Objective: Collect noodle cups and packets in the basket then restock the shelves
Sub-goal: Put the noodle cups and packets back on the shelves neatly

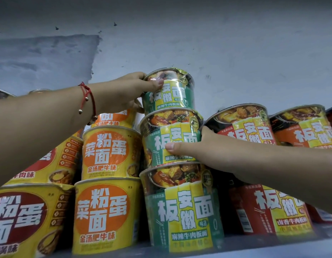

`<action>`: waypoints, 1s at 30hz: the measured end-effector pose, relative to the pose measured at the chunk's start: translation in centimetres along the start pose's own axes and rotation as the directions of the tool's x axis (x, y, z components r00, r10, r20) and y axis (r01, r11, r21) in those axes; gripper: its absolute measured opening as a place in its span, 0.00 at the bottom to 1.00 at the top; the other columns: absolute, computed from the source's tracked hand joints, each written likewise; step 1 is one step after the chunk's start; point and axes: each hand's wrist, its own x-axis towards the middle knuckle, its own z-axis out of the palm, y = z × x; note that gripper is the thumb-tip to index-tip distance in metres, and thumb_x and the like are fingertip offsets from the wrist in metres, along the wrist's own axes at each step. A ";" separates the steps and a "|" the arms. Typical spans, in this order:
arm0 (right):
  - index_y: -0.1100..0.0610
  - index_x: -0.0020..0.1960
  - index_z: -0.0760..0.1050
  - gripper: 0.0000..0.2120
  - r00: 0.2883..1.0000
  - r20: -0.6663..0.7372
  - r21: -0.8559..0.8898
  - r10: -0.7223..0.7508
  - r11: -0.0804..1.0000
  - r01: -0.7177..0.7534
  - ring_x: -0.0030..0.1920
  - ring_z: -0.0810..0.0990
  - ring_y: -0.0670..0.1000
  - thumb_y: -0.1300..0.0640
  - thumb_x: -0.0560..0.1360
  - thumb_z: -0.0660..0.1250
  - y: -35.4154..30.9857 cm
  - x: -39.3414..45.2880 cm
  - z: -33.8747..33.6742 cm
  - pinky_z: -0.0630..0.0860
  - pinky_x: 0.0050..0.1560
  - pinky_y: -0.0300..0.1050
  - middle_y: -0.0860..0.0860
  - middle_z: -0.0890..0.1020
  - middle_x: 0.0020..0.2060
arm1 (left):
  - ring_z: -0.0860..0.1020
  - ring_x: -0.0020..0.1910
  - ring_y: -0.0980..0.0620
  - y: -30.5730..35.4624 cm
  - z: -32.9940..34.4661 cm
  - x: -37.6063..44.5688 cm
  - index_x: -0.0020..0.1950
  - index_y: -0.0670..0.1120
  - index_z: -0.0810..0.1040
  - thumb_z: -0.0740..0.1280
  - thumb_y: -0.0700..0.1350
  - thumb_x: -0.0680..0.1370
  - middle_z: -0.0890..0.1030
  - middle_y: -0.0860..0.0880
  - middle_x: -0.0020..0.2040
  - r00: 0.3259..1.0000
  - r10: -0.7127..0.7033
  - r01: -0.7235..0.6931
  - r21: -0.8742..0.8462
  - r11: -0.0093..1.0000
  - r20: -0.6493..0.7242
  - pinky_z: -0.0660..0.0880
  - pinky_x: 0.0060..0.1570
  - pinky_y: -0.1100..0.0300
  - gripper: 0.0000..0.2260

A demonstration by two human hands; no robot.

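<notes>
A yellow noodle cup (pixel 22 218) sits closest on the shelf (pixel 273 247). The left hand (pixel 122 92) grips the top green cup (pixel 169 90) of a three-high stack, while the right hand (pixel 202 148) clasps the middle green cup (pixel 172 138).

A pale grey-blue wall (pixel 217 43) fills the space overhead, scuffed and dotted with small dark marks. On its left side sits a darker, unevenly painted patch (pixel 44 58). Along the bottom runs the grey edge of a shelf (pixel 273 246).
</notes>
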 end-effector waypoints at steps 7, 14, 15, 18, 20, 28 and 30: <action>0.46 0.75 0.58 0.50 1.000 -0.009 0.076 -0.023 0.997 0.023 0.57 0.78 0.48 0.29 0.60 0.74 -0.5 -2.5 0.2 0.75 0.52 0.45 0.43 0.77 0.59 | 0.80 0.54 0.48 -0.7 0.0 -0.5 0.68 0.53 0.66 0.65 0.51 0.80 0.76 0.51 0.56 0.989 0.141 -0.129 0.208 0.970 -0.044 0.81 0.50 0.46 0.17; 0.40 0.77 0.46 0.60 0.982 -0.063 -0.110 -0.178 0.979 0.170 0.65 0.73 0.47 0.28 0.56 0.75 1.4 -5.5 2.4 0.73 0.66 0.54 0.40 0.68 0.68 | 0.81 0.53 0.49 -1.1 1.2 -1.0 0.70 0.56 0.63 0.66 0.57 0.78 0.77 0.53 0.57 0.979 0.195 -0.180 0.204 0.962 -0.054 0.79 0.55 0.45 0.23; 0.40 0.78 0.44 0.60 0.980 -0.068 -0.112 -0.185 0.978 0.177 0.67 0.71 0.47 0.29 0.57 0.75 1.6 -5.4 2.5 0.73 0.66 0.54 0.40 0.66 0.70 | 0.81 0.52 0.51 -1.2 1.3 -1.0 0.70 0.55 0.63 0.68 0.58 0.77 0.77 0.54 0.56 0.975 0.209 -0.190 0.216 0.958 -0.071 0.80 0.54 0.47 0.25; 0.40 0.78 0.41 0.61 0.979 -0.068 -0.110 -0.194 0.976 0.186 0.68 0.70 0.48 0.28 0.58 0.74 2.0 -5.1 2.7 0.72 0.68 0.55 0.41 0.65 0.71 | 0.79 0.55 0.52 -1.5 1.4 -1.0 0.74 0.55 0.62 0.68 0.60 0.76 0.76 0.53 0.62 0.966 0.233 -0.192 0.292 0.937 -0.112 0.79 0.54 0.52 0.30; 0.41 0.78 0.41 0.62 0.974 -0.067 -0.119 -0.214 0.971 0.206 0.69 0.69 0.48 0.26 0.56 0.72 2.2 -5.0 2.7 0.71 0.68 0.55 0.42 0.65 0.72 | 0.75 0.63 0.49 -1.4 1.6 -1.0 0.77 0.57 0.58 0.67 0.64 0.75 0.71 0.50 0.70 0.960 0.248 -0.182 0.379 0.907 -0.132 0.74 0.58 0.54 0.34; 0.44 0.78 0.45 0.61 0.972 -0.081 -0.153 -0.222 0.966 0.208 0.70 0.70 0.50 0.23 0.54 0.66 2.8 -4.7 3.1 0.72 0.68 0.56 0.44 0.64 0.73 | 0.61 0.74 0.52 -2.3 4.2 -5.7 0.70 0.62 0.70 0.65 0.65 0.74 0.57 0.55 0.77 0.921 0.373 -0.265 0.515 0.815 -0.115 0.65 0.67 0.56 0.25; 0.45 0.78 0.45 0.62 0.976 -0.068 -0.182 -0.206 0.965 0.191 0.71 0.69 0.50 0.22 0.53 0.65 2.7 -4.6 2.9 0.72 0.68 0.55 0.45 0.65 0.73 | 0.64 0.73 0.51 -2.5 5.0 -5.9 0.67 0.60 0.74 0.65 0.64 0.75 0.59 0.54 0.76 0.925 0.346 -0.232 0.483 0.844 -0.159 0.67 0.66 0.56 0.22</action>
